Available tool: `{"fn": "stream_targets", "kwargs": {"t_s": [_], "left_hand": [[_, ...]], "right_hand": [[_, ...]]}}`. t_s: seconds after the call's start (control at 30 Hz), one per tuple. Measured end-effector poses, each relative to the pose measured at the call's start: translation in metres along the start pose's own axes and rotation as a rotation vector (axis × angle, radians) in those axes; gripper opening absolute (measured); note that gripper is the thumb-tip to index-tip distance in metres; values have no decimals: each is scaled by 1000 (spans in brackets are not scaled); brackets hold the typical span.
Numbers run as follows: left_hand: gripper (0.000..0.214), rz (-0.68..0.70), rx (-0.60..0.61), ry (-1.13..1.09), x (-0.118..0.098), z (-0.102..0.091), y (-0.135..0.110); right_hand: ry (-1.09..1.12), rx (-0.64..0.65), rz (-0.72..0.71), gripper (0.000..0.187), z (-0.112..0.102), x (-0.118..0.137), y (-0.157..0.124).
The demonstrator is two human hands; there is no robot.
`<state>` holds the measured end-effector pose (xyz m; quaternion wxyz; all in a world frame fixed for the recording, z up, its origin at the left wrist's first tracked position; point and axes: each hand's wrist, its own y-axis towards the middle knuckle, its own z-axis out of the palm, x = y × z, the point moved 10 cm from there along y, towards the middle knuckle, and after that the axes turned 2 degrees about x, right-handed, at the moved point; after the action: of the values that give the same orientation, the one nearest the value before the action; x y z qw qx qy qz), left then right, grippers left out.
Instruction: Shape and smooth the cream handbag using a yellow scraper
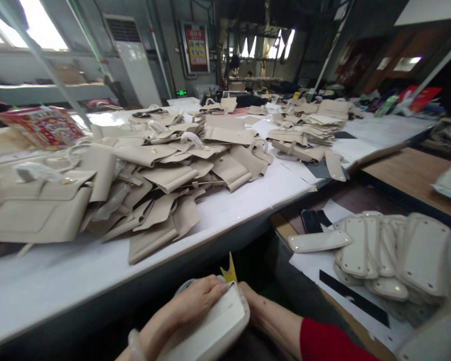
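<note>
Low in front of me is an off-white piece (214, 321) with rounded corners, like the base of a handbag. My left hand (199, 300) lies over its upper left edge, fingers bent together around it. At the right edge of the piece is my right hand (248, 296), its fingers hidden behind the piece, so its grip does not show. A yellow fork-tipped part (229, 271) rises just beyond both hands; whether it is held or fixed I cannot make out.
A long white table (240, 205) runs across in front, heaped with beige bag bodies (165, 170). On a lower surface to the right lies a pile of off-white rounded panels (383, 250) with small metal studs, beside a black strip (353, 298). A brown board (409, 170) lies beyond.
</note>
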<state>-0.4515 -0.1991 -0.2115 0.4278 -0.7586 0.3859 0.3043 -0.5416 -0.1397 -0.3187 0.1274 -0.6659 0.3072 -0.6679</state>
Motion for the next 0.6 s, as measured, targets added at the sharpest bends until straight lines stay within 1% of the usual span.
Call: {"fn": "stream_targets", "kwargs": {"t_s": [0.07,0.13,0.17,0.2,0.23,0.27,0.3,0.37,0.4,0.43,0.47,0.5,0.53,0.57,0.6], "left_hand": [[52,-17,-3,-11,1,-2,-2],[52,-52,-3,-41,6,-3,-4],[50,-58,-9,-61,7,-5,-4],[48,-58,-16,-82,8,-6,-4],[45,-55,-24,-103,8,-8,-4],[43,-56,-28,-122,9,-9,-3],[43,-61,-34,-136,11,-11,-2],[48,-81,-56,-147,14,-14,-1],[52,-91,-74,-147,15,-15,0],[56,-100,-91,-147,16,-17,0],[61,-110,-106,-147,17,-18,1],[68,-121,-116,-152,18,-18,1],[75,-134,-125,-168,19,-17,1],[81,-145,-131,-186,20,-17,1],[87,-152,-137,-203,21,-16,1]], "right_hand": [[-85,-55,-29,24,-27,1,4],[-154,-101,-71,23,-58,9,-2],[-177,-108,-92,25,-73,15,-8],[-186,-82,-101,28,-84,22,-15],[-182,-13,-94,32,-89,27,-23],[-170,107,-62,37,-88,30,-31],[-159,258,-14,41,-80,31,-40],[-185,578,92,46,-59,30,-59],[-232,686,108,47,-51,31,-65],[-295,730,86,48,-47,34,-64],[-348,724,38,48,-45,40,-58],[-400,663,-40,47,-46,50,-48],[-471,564,-133,45,-50,62,-37],[-574,438,-235,45,-56,77,-28],[-712,312,-336,49,-61,92,-21]]}}
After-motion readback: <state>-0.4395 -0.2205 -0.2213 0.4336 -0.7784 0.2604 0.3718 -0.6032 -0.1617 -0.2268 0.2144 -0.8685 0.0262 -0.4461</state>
